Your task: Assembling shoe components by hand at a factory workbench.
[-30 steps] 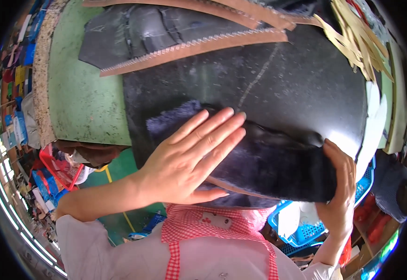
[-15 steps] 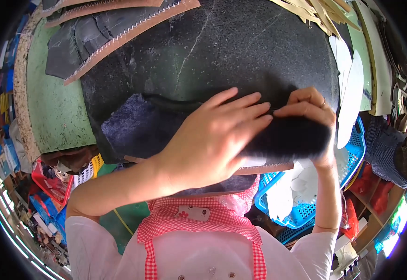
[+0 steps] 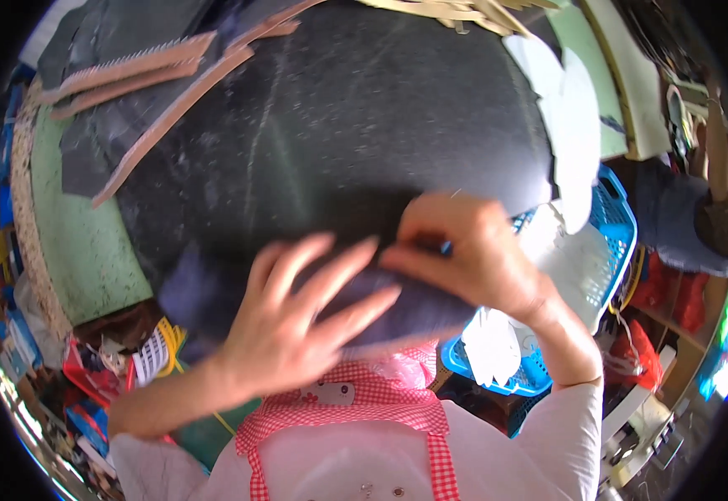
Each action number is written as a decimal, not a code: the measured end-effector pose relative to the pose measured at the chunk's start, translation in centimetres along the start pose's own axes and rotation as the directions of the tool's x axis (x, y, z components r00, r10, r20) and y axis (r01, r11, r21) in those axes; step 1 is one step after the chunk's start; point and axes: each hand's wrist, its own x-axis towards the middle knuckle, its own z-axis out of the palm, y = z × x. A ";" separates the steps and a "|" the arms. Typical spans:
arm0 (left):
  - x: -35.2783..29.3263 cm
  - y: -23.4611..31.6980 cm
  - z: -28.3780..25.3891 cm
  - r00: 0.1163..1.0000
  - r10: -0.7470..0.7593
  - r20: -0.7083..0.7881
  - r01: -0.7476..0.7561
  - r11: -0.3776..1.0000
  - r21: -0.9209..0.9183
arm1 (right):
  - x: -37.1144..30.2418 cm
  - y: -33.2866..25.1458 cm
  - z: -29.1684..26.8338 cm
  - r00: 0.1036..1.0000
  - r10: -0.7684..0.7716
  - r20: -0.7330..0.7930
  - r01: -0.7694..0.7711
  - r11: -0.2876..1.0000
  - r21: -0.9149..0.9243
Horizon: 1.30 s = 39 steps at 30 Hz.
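Note:
A dark blue-black piece of fleecy material point(image 3: 421, 314) lies along the near side of the black worktop, partly blurred, with a brownish strip along its near edge. Spread over its middle is my left hand point(image 3: 293, 313), its fingers apart and lying flat on the material. To the right, my right hand point(image 3: 464, 255) pinches the piece's far edge between thumb and bent fingers. Both hands cover much of the piece, so its full outline is hidden.
Grey pieces with brown zigzag-stitched edging point(image 3: 172, 108) are piled at the far left. Tan strips point(image 3: 456, 12) lie at the far edge, beside white cut pieces point(image 3: 577, 125) on the right. A blue basket point(image 3: 623, 225) holding white pieces stands below the worktop's right side.
The right hand has come leftward and lower, and the black flap it held folded up is no longer raised. My left hand has moved left and nearer, its fingers spreading wider. The view has shifted.

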 end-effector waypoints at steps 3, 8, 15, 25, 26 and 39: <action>-6.1 2.5 1.5 0.963 -0.070 0.260 0.074 0.997 -0.003 | -2.6 0.1 -1.3 0.998 -0.057 0.023 0.053 0.986 0.159; -4.6 1.4 -1.3 0.939 0.056 0.339 0.055 0.950 -0.308 | -6.8 6.4 -8.8 0.827 -0.014 -0.563 -0.279 0.857 -0.432; 10.9 2.3 2.1 0.944 0.264 -0.200 -0.317 0.894 -0.317 | -7.4 8.5 -8.1 0.811 -0.040 -0.584 -0.377 0.727 -0.574; 22.8 1.1 7.1 0.873 0.300 -0.385 -0.328 0.945 -0.008 | -8.6 14.5 -14.4 0.240 0.319 -0.917 -0.100 0.948 0.303; 22.4 1.0 7.0 0.892 0.283 -0.353 -0.306 0.952 -0.010 | -8.5 13.8 -17.0 0.150 0.326 -0.934 0.035 0.942 0.334; 14.3 -4.4 -3.5 0.954 -0.146 -0.263 -0.084 0.709 -0.700 | 0.6 4.4 -7.1 0.959 0.072 -0.273 0.175 0.607 0.775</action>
